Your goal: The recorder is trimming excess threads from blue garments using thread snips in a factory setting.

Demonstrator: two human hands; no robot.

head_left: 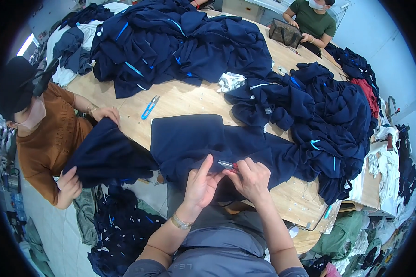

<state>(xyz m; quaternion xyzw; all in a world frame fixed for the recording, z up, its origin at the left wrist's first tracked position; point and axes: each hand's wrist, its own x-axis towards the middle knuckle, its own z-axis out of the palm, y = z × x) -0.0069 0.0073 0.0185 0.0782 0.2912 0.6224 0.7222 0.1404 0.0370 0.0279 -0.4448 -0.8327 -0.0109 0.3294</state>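
A dark navy garment (pixel 194 138) lies spread on the wooden table (pixel 185 99) in front of me. My left hand (pixel 201 182) pinches its near edge, fingers closed on the cloth. Beside it, my right hand (pixel 252 177) grips small red-handled thread snips (pixel 229 165), with the blades pointing left at the fabric between both hands. A gold bracelet circles my left wrist.
Large heaps of navy garments (pixel 180 41) with blue trim cover the far and right table. Blue snips (pixel 149 107) lie on bare wood. A person in an orange-brown shirt (pixel 51 138) at left holds a navy garment. Another person (pixel 312 21) sits far right with a bag.
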